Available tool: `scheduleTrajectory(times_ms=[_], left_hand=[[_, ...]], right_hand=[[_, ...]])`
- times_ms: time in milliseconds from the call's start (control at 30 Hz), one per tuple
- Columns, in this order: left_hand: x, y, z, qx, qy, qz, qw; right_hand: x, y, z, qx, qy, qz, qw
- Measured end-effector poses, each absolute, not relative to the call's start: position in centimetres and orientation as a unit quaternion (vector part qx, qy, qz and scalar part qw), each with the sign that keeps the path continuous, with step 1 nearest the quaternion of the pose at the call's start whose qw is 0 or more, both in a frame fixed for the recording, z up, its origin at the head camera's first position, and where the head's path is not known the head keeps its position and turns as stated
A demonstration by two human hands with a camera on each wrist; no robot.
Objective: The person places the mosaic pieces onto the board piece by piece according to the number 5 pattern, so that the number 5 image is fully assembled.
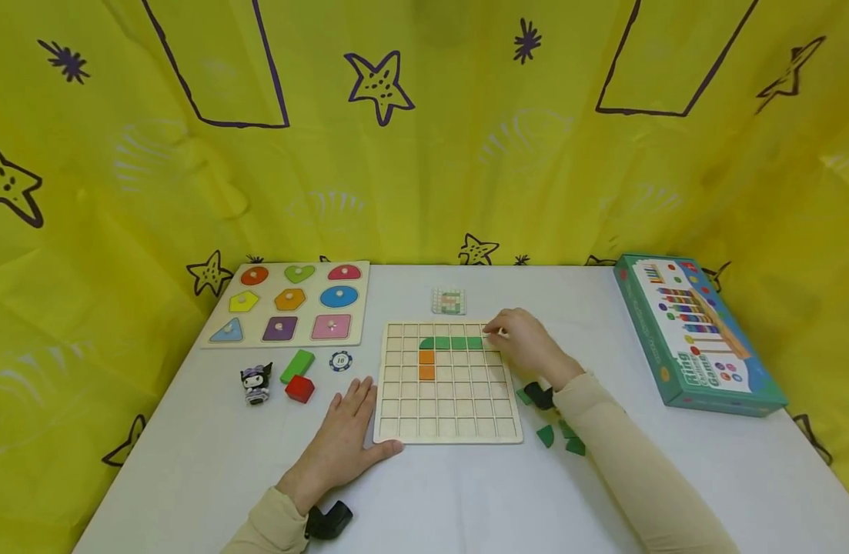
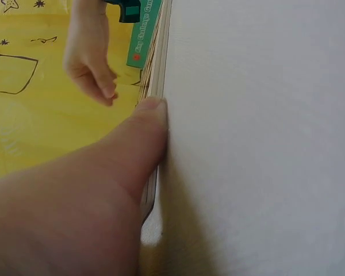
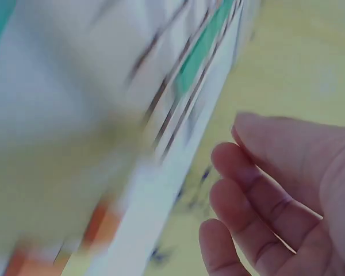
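A wooden grid board lies in the middle of the white table. It holds a row of green tiles and two orange tiles below them. My left hand lies flat on the table, and its thumb presses the board's edge at the near left corner. My right hand hovers at the board's far right corner, by the end of the green row. Its fingers are loosely curled and hold nothing. Loose green pieces lie beside my right forearm.
A small pattern card lies behind the board. At the far left sits a shape puzzle. Nearer are a toy figure, a green block, a red block and a chip. A green game box lies on the right.
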State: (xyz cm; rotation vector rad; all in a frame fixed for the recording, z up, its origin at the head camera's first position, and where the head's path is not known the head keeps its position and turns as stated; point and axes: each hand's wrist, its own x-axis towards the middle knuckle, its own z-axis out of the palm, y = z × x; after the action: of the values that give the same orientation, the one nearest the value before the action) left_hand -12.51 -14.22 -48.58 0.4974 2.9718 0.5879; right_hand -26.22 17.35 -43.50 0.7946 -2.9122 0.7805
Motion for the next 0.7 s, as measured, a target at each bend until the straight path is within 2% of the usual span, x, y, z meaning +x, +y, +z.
scheduleTrajectory(times_ms=[200, 333, 700], left_hand=[[-12.6, -14.2, -48.6, 0.168, 0.967, 0.187, 0.03], [-12.6, -14.2, -48.6, 0.166, 0.968, 0.185, 0.033], [-12.5, -14.3, -48.6, 0.175, 0.965, 0.193, 0.023]], right_hand=[[-27.6, 22.5, -44.2, 0.142, -0.95, 0.271, -0.058], [-27.9, 23.5, -44.6, 0.119, -0.951, 0.27, -0.096], [-27.5, 22.4, -44.8, 0.136, -0.959, 0.243, -0.053]])
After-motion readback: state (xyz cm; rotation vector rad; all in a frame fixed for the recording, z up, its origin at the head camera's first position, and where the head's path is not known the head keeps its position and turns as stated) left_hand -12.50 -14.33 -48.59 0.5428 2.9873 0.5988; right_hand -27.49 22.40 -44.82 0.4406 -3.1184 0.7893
